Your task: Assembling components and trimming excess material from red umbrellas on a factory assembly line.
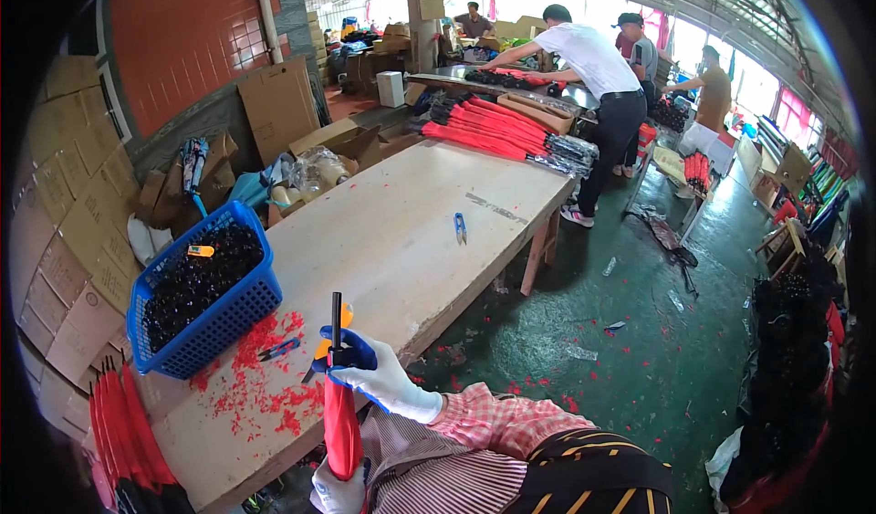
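Note:
A folded red umbrella stands nearly upright at the table's near edge, its black shaft pointing up. Around its upper end, just below the bare shaft, close the fingers of my right hand, in a white glove with blue coating. Lower down, my left hand, also gloved, grips the red cloth; part of it is cut off by the frame's lower edge. Behind the right fingers shows a yellow-orange tool with a grey pointed blade; whether that hand holds it, I cannot tell.
A blue basket of small black parts sits on the table, among red scraps. Blue snips and dark-blue snips lie there. Red umbrellas stack at the far end and lean at left. Several people work beyond.

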Tool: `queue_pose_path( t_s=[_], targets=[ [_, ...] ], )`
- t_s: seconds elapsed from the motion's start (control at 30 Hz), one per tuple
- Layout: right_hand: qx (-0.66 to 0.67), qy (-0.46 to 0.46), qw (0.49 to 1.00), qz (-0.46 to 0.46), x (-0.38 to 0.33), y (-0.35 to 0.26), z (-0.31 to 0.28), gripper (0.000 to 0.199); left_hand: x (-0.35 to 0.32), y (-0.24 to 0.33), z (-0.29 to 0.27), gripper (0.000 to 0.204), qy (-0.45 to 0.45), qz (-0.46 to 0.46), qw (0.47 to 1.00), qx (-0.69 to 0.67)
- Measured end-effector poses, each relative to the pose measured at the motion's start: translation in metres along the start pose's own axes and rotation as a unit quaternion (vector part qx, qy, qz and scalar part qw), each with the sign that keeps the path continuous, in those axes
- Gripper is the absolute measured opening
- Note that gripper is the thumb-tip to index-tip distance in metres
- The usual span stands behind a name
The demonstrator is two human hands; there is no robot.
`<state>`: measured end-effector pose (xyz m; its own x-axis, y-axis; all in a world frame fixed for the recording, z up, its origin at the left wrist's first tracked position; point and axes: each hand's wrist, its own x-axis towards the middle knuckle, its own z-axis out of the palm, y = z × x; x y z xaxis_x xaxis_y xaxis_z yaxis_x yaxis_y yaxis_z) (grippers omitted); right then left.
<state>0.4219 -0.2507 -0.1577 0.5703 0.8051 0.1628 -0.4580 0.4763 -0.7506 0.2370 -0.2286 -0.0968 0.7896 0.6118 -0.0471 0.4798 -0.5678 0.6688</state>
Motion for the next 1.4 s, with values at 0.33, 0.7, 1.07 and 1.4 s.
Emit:
queue_pose_path(
  t_s=[0.33, 0.7, 1.07, 1.4],
  targets=[
    [-0.053, -0.226, 0.971, 0.052, -0.025, 0.083, -0.008, 0.107, 0.115, -0.104, -0.064, 0.046, 0.144, 0.062, 0.846, -0.510],
    [-0.503, 0.108, 0.857, 0.000, 0.092, -0.064, -0.099, 0.082, 0.083, -0.176, -0.058, 0.025, 0.180, -0.022, 0.897, -0.404],
    [-0.849, 0.078, 0.522, 0.023, 0.266, 0.054, -0.254, 0.075, -0.071, -0.351, -0.114, 0.025, 0.426, -0.191, 0.885, 0.001],
    [-0.932, 0.095, 0.347, 0.047, 0.286, 0.039, -0.217, 0.080, -0.013, -0.447, -0.243, 0.059, 0.389, -0.246, 0.810, 0.362]
  ],
)
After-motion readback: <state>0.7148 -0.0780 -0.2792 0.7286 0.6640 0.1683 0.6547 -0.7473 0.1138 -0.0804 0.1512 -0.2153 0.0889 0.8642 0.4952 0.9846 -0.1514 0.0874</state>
